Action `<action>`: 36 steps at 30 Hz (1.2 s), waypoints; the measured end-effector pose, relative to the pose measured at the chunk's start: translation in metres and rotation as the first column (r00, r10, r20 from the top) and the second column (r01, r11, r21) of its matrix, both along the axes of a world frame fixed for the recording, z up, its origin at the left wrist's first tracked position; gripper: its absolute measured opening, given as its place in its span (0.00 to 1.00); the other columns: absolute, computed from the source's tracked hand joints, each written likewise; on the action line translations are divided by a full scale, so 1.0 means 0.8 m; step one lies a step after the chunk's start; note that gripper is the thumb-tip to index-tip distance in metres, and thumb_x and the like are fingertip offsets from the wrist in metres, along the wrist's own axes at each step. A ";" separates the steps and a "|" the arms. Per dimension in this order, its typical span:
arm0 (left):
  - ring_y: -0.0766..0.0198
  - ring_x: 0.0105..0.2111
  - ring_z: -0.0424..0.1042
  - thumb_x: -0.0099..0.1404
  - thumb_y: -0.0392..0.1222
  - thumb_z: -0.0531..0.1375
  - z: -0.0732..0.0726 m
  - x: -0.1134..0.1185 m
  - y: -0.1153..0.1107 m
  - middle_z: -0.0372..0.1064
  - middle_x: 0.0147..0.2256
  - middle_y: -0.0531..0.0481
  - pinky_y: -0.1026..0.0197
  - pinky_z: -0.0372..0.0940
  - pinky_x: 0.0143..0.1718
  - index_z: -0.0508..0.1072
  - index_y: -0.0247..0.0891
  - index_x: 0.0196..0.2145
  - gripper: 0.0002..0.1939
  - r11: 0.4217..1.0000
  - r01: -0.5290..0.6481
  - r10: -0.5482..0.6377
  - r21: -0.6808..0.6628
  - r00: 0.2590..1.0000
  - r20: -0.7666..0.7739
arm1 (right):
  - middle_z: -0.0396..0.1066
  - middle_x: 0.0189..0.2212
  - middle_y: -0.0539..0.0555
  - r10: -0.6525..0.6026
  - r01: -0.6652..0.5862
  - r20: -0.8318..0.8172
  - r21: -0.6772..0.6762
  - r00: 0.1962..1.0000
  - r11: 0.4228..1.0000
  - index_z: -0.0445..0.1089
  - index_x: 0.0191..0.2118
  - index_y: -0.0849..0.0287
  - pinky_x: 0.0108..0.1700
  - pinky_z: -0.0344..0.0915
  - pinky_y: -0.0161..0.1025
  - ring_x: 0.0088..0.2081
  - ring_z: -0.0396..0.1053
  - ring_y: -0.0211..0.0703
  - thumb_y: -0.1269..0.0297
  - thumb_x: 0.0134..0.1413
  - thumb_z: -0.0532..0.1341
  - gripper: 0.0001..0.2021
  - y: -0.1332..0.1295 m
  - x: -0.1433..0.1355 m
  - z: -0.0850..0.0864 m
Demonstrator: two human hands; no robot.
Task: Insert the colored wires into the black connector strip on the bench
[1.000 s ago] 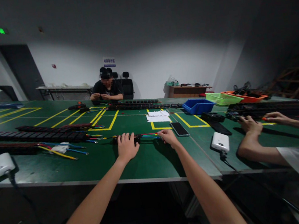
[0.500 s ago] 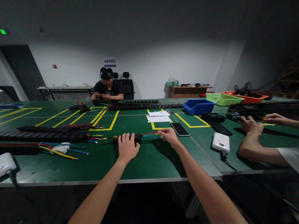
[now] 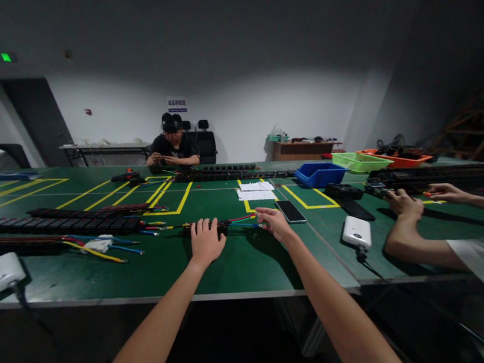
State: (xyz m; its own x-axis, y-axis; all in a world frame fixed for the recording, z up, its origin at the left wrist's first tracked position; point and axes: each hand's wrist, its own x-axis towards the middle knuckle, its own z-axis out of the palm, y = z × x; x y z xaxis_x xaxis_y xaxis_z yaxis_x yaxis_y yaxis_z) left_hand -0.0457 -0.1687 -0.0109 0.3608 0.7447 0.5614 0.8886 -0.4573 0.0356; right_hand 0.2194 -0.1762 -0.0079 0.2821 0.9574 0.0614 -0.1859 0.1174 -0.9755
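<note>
My left hand (image 3: 206, 242) lies across a short black strip-like part (image 3: 186, 231), fingers over its top and thumb on the near side. The hand hides most of the strip. Red, green and blue wires (image 3: 241, 219) run from its right end. At their tips, my right hand (image 3: 274, 223) has thumb and fingers drawn together on a wire end; the exact grip is small and partly hidden. A blue wire with a metal lug (image 3: 260, 225) shows just below those fingertips. From the strip's left end sticks out a yellow-sleeved wire (image 3: 166, 228).
A phone (image 3: 291, 211) and white papers (image 3: 256, 191) lie beyond my right hand. Long black strips (image 3: 71, 220) with wires are at left. White boxes (image 3: 357, 231) sit on both sides. Bins, including a blue one (image 3: 319, 174), stand at right near a co-worker's hands (image 3: 407, 204).
My right fingertips have shifted slightly and loosened a little at the wire ends, where yellow and blue tips show more. My left hand stays on the black strip.
</note>
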 end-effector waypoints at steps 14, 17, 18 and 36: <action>0.42 0.63 0.61 0.68 0.50 0.53 0.002 0.002 -0.002 0.68 0.59 0.36 0.39 0.51 0.66 0.69 0.36 0.61 0.28 1.000 -0.023 0.023 -0.012 1.000 -0.003 | 0.74 0.31 0.54 -0.005 -0.020 0.273 0.090 0.962 0.996 0.76 0.44 0.60 0.21 0.62 0.31 0.28 0.69 0.38 0.46 0.44 0.69 0.26 0.009 0.003 -0.013; 0.42 0.63 0.61 0.68 0.50 0.53 0.005 0.002 -0.003 0.67 0.60 0.36 0.39 0.51 0.66 0.69 0.36 0.62 0.28 0.999 -0.014 0.014 -0.029 1.000 0.004 | 0.73 0.30 0.54 -0.051 0.005 0.355 0.129 0.934 0.992 0.75 0.43 0.61 0.19 0.61 0.31 0.28 0.69 0.40 0.45 0.47 0.67 0.25 0.010 0.001 -0.014; 0.42 0.63 0.61 0.68 0.50 0.53 0.005 0.002 -0.003 0.67 0.60 0.36 0.38 0.51 0.66 0.68 0.36 0.62 0.28 0.999 -0.012 0.012 -0.031 1.000 0.005 | 0.73 0.30 0.54 -0.061 0.012 0.366 0.134 0.929 0.991 0.74 0.44 0.61 0.18 0.61 0.31 0.27 0.69 0.40 0.45 0.48 0.66 0.25 0.010 0.001 -0.014; 0.42 0.63 0.60 0.68 0.50 0.52 0.002 0.001 0.000 0.67 0.60 0.37 0.37 0.50 0.66 0.68 0.38 0.62 0.28 0.999 0.008 -0.007 -0.047 1.000 0.029 | 0.76 0.30 0.56 -0.095 0.091 0.346 0.030 0.933 0.995 0.77 0.37 0.62 0.18 0.56 0.30 0.22 0.64 0.34 0.42 0.42 0.69 0.25 0.000 -0.002 -0.003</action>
State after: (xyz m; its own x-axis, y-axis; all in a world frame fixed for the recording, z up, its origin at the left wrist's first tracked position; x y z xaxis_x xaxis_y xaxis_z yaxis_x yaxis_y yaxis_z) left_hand -0.0446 -0.1689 -0.0097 0.3504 0.7679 0.5362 0.8835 -0.4611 0.0830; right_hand 0.2181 -0.1761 -0.0106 0.3286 0.9264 0.1840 0.1761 0.1313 -0.9756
